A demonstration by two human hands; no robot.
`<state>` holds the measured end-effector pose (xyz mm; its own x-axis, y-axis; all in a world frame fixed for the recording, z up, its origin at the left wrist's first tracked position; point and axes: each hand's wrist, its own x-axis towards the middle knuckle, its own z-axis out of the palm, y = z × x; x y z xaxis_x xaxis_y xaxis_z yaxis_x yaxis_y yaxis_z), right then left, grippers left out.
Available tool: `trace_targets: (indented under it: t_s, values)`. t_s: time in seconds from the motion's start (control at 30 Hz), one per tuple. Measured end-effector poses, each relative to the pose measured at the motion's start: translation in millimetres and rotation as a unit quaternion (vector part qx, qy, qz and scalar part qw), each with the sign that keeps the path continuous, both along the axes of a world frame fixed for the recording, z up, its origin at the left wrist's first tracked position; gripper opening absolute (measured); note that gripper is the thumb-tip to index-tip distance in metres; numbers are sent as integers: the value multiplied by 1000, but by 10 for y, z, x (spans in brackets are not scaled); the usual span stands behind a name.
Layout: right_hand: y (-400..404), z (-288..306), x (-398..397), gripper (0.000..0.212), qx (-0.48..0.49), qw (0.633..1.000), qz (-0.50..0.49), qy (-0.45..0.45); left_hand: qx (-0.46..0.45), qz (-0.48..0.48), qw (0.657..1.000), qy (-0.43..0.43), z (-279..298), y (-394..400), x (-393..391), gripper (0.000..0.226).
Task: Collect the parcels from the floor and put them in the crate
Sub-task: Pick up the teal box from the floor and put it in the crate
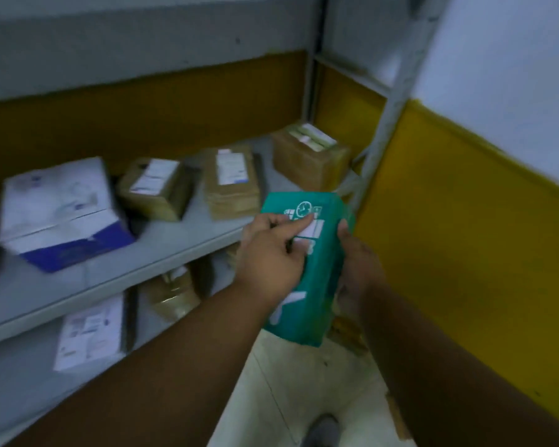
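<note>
You are holding a green parcel in the air in front of you, above the pale floor and just off the front edge of the grey shelf. Your right hand is gripping its right edge, thumb lying along the side. Your left hand is resting on its face, fingers curled with the forefinger stretched out over the white label; its grip is too blurred for me to tell whether it is grasping the parcel. On the shelf a white and blue box is sitting at the left, with three brown parcels beside it: one, then one, then one near the post. More parcels are lying on the lower shelf. A yellow band is running along the wall at your right.
</note>
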<state>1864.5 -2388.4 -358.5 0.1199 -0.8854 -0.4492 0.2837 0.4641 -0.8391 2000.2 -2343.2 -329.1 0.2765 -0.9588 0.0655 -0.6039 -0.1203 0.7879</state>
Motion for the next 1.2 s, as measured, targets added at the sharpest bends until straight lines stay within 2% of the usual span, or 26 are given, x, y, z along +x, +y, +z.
trace_targets:
  t_s: [0.07, 0.13, 0.2, 0.27, 0.37, 0.5, 0.53, 0.63, 0.77, 0.97, 1.13, 1.2]
  values:
    - [343, 9, 479, 70, 35, 995, 67, -71, 36, 37, 993, -106, 81, 484, 381, 71]
    - [706, -26, 971, 75, 55, 984, 130, -108, 102, 108, 986, -77, 100, 970, 851, 110]
    - [1079, -70, 1470, 80, 59, 981, 169, -78, 131, 169, 977, -15, 72, 1459, 1303, 124]
    - [1460, -69, 1950, 90, 38, 978, 204, -1, 123, 224, 967, 2, 54, 1942, 1681, 120]
    - [1931, -44, 2486, 80, -7, 968, 225, 107, 110, 310, 944, -7, 45, 2548, 2071, 116]
    - [2482, -137, 3031, 104, -5, 930, 351, 105, 110, 400, 910, -6, -88, 3144, 2370, 122]
    - [2638, -165, 3117, 98, -23, 915, 387, 109, 111, 421, 900, -3, -142, 3296, 2406, 122]
    - [3051, -173, 3230, 53, -123, 881, 418, 183, 124, 457, 881, -7, -277, 3726, 2428, 119]
    - [3468, -277, 3349, 38, -159, 858, 442, 206, 123, 477, 870, 20, -396, 4251, 2497, 107]
    - [4032, -474, 3983, 50, -164, 851, 434, 246, 148, 462, 874, -20, -701, 4890, 2925, 77]
    - [4859, -783, 4897, 43, -136, 863, 403, 272, 165, 436, 884, -31, -1055, 5675, 3837, 81]
    - [5309, -918, 5325, 49, -116, 866, 391, 291, 184, 410, 892, -40, -1187, 6085, 4298, 90]
